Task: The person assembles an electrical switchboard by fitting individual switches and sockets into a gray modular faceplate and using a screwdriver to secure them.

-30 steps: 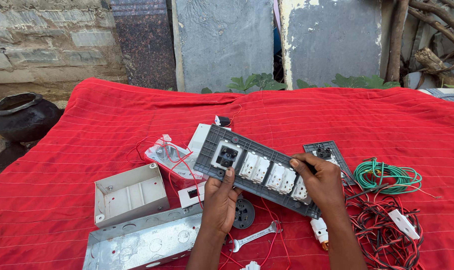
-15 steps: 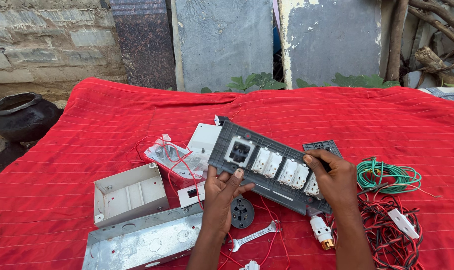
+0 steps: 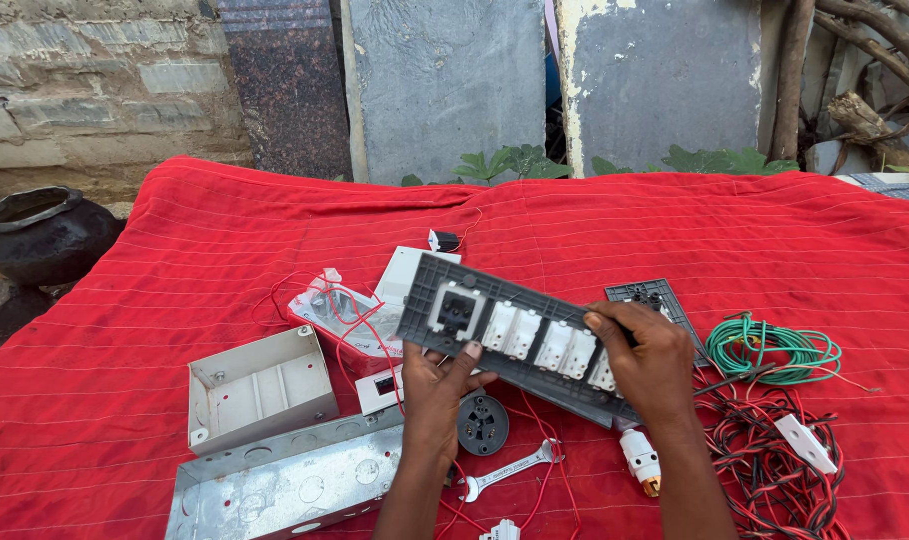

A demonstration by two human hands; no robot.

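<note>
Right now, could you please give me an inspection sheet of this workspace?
Surface: red cloth, creased, covering the whole work area.
Job's things: grey switch plate with white switch modules and one socket, held tilted above the cloth.
Clutter: white plastic box, metal back box, spanner, round black socket insert, white plug.
Grippers: left hand grips the plate's lower edge; right hand holds its right end.
Cables: green wire coil; red and black wire tangle.
Surroundings: black pot, stone slabs, brick wall.
</note>
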